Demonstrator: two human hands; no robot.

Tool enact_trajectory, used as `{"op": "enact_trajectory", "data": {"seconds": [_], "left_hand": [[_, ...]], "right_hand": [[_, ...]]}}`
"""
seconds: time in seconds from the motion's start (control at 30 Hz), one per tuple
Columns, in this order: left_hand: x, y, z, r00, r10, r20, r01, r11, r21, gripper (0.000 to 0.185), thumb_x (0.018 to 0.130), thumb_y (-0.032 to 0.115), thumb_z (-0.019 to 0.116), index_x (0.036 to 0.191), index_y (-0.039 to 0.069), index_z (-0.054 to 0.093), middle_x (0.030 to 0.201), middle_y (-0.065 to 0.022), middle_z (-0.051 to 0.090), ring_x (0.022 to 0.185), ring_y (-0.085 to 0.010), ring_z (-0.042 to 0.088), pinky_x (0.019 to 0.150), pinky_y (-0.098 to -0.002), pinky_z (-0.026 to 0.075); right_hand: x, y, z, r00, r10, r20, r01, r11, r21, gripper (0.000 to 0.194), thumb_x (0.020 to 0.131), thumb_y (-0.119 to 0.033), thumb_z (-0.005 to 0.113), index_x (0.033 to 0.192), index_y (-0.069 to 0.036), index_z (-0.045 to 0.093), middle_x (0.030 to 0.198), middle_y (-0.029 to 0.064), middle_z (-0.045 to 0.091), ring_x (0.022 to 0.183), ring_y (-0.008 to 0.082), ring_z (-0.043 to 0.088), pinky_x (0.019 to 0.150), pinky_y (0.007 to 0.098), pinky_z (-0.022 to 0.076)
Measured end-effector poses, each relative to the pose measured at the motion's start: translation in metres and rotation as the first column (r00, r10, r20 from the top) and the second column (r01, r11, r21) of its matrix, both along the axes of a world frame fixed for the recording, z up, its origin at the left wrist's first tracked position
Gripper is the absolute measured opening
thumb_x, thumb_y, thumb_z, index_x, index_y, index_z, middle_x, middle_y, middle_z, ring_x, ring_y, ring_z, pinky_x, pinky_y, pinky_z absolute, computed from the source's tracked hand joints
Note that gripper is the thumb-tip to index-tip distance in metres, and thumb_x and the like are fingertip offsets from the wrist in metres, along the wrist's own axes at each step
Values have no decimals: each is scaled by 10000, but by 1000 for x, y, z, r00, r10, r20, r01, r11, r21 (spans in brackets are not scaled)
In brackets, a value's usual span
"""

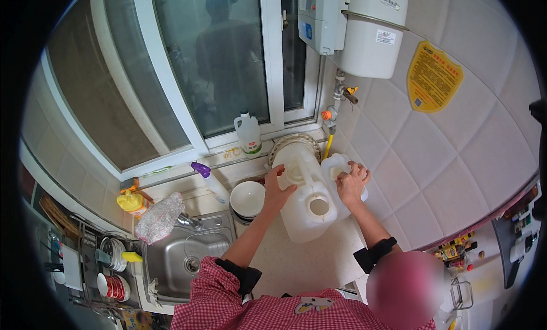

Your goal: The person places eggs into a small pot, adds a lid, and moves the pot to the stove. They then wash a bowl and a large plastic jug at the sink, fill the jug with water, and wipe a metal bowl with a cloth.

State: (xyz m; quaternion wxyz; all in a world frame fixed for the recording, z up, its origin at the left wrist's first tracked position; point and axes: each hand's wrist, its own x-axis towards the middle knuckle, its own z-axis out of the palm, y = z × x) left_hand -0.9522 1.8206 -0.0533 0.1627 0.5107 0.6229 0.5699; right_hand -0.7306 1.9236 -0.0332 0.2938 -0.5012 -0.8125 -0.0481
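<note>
A large translucent plastic jerrycan (307, 223) with an uncapped round mouth stands on the counter before me. My left hand (277, 187) is at its left side near the top, thumb and fingers spread apart; whether it touches the plastic I cannot tell. Just right of the jerrycan, against the tiled wall, is a second, whitish plastic container (335, 161). My right hand (352, 182) lies over that container with bent fingers, its fingertips at the container's top. Whether they grip it is unclear. A woven-looking round item (295, 138) leans behind the jerrycan.
Left of the jerrycan sit a white bowl (248, 199), a spray bottle with purple head (209, 178) and a steel sink (171, 261). A handled plastic bottle (249, 135) stands on the windowsill. A yellow gas hose (328, 145) runs down behind the containers.
</note>
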Motion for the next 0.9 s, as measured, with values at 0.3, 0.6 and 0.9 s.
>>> {"op": "enact_trajectory", "data": {"seconds": [0.3,0.6,0.9], "left_hand": [[0,5,-1,1000,8,-14,-8,1000,19,742,659,96,776,1315,79,430,1202,-93,545,1146,-259,453,998,-421,332],[0,-1,-13,996,-29,85,25,999,41,736,663,48,731,1327,76,415,1246,-92,501,1156,-258,443,1023,-397,326],[15,-95,-46,941,-33,335,103,975,-195,248,784,-18,618,1021,39,570,945,-38,581,885,-125,549,820,-260,453]], "right_hand": [[-1,6,-4,992,-74,101,61,990,124,61,669,-61,671,716,-29,693,1161,148,500,1173,339,401,1030,613,222],[16,-19,19,991,115,-61,-106,984,141,268,670,-50,686,934,-59,645,1154,127,505,1124,324,431,985,557,290],[149,-183,-51,960,166,-225,-220,945,-242,156,790,-130,648,923,-70,593,885,119,625,808,326,600,741,431,463]]}}
